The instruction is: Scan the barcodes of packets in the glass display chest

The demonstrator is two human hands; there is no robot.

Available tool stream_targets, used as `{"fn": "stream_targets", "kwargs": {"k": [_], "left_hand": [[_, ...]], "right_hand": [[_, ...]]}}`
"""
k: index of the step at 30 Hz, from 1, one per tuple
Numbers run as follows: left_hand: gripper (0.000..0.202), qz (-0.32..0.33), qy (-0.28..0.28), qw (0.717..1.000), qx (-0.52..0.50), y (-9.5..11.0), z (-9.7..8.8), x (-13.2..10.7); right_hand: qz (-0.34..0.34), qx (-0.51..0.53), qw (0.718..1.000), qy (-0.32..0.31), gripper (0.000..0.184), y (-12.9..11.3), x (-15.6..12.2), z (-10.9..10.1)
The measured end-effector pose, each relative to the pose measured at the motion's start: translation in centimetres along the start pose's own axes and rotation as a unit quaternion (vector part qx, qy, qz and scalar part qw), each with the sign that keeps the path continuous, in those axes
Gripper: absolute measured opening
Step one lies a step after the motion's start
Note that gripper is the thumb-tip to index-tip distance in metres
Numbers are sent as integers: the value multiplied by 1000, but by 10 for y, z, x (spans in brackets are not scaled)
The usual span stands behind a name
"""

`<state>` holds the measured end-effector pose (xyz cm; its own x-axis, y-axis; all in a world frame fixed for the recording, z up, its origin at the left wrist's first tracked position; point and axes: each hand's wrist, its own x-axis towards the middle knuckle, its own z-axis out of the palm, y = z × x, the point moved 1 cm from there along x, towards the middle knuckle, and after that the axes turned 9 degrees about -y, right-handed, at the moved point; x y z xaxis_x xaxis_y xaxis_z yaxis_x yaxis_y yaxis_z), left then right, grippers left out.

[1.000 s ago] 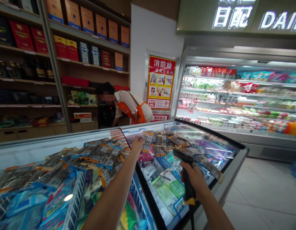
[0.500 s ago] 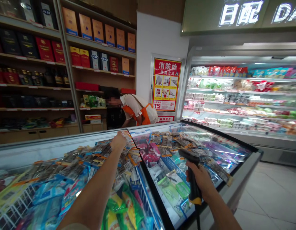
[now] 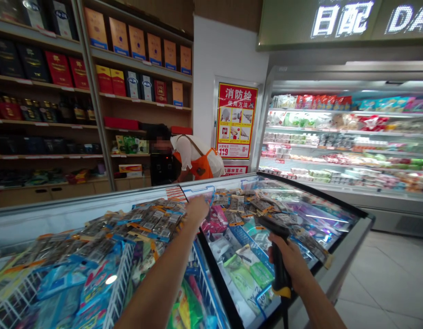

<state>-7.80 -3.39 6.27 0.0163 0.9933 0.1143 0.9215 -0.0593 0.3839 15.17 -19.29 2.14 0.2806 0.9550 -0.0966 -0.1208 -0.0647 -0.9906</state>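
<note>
My right hand (image 3: 293,262) is wrapped round the handle of a black and yellow barcode scanner (image 3: 280,260), held above the right glass cover with its cable hanging down. My left hand (image 3: 198,209) is stretched forward over the black dividing frame of the chest freezer. Motion blur smears its fingers, so I cannot make out whether they hold anything. Beside it on the left lies a pile of small flat packets (image 3: 153,221) with orange and blue edges. Similar packets (image 3: 237,203) lie on the right side.
Colourful bags (image 3: 64,278) sit in white wire baskets (image 3: 118,283) in the freezer. A person in an orange apron (image 3: 201,167) bends down behind it. Boxed goods stand on wooden shelves (image 3: 136,103) at the left. A lit chiller (image 3: 335,137) stands at the right.
My left hand has moved right, from the pile's far end to the dividing frame. Packets near it lie differently. My right hand keeps the scanner in nearly the same place.
</note>
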Motion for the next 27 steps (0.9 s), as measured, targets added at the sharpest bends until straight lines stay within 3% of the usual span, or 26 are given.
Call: {"fn": "stream_targets", "kwargs": {"k": [4, 8, 10, 16, 20, 27], "left_hand": [[31, 42, -52, 997, -24, 47, 57, -8], [36, 90, -82, 992, -13, 67, 100, -19], [33, 91, -73, 993, 1, 67, 104, -22], [35, 29, -66, 997, 21, 60, 85, -13], [43, 22, -30, 999, -4, 65, 93, -8], [40, 47, -111, 990, -69, 59, 97, -6]], "right_hand": [[1, -16, 1000, 15, 30, 5, 5, -9], [8, -28, 999, 34, 32, 4, 4, -18], [10, -29, 999, 38, 32, 4, 4, -20], [10, -30, 999, 14, 29, 5, 4, -15], [11, -50, 998, 20, 29, 3, 2, -13], [15, -44, 999, 18, 28, 8, 1, -14]]}}
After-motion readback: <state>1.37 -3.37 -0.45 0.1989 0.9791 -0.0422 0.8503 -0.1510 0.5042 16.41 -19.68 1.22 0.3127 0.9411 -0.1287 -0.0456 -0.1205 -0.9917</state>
